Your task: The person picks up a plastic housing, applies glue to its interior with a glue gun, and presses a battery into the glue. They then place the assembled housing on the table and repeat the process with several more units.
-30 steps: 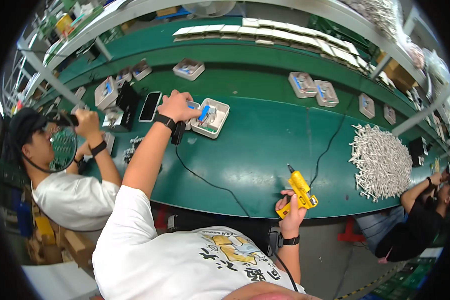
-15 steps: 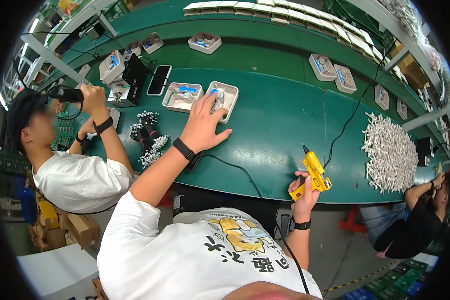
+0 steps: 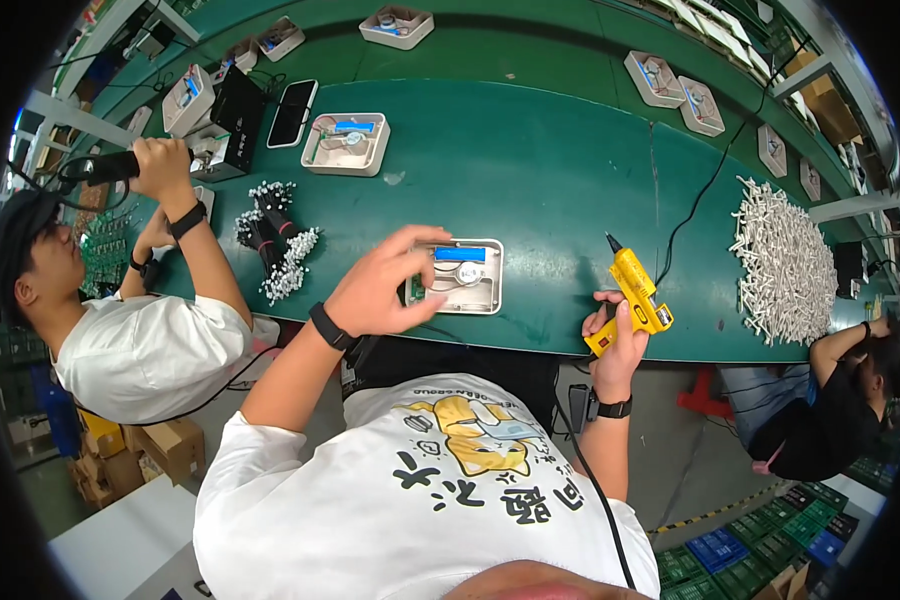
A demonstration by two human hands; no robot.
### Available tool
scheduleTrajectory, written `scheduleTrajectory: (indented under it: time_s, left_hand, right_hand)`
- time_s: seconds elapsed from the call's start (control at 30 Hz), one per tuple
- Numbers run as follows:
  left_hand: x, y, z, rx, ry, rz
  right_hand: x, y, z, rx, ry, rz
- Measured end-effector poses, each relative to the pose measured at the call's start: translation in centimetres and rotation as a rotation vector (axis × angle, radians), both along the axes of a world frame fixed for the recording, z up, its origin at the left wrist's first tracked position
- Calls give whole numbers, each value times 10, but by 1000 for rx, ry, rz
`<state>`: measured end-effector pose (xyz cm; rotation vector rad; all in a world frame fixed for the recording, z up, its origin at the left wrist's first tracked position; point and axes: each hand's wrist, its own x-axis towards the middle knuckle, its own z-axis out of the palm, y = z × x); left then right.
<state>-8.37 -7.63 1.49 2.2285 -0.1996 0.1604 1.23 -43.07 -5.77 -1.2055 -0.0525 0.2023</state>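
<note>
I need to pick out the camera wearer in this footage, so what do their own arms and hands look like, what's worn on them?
Both forearms are bare, coming out of short white T-shirt sleeves. The left hand has a black band on its wrist, and the right hand has a black wristwatch on its wrist. No gloves or rings are visible.

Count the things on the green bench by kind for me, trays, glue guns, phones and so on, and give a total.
Grey trays: 9 in view
Yellow glue gun: 1
Black phone: 1
Black box: 1
Heap of white sticks: 1
Bundles of black and white parts: 1 cluster
Total: 14
</note>
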Motion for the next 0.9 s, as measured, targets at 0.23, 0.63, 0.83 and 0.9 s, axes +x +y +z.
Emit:
scheduleTrajectory:
  time_s: [0.23,0.63,0.83,0.9]
  left_hand:
    - [13,-9,-7,428,3,282]
    - [6,-25,-36,-208,-127,432]
    - [7,-37,-87,-442,-293,598]
    - [7,-37,-89,-495,-316,592]
  right_hand:
    - [-3,6,6,-40,5,-10]
    - [-15,60,67,-244,125,515]
    - [-3,108,69,-688,-257,603]
    - [-5,115,68,-766,-322,591]
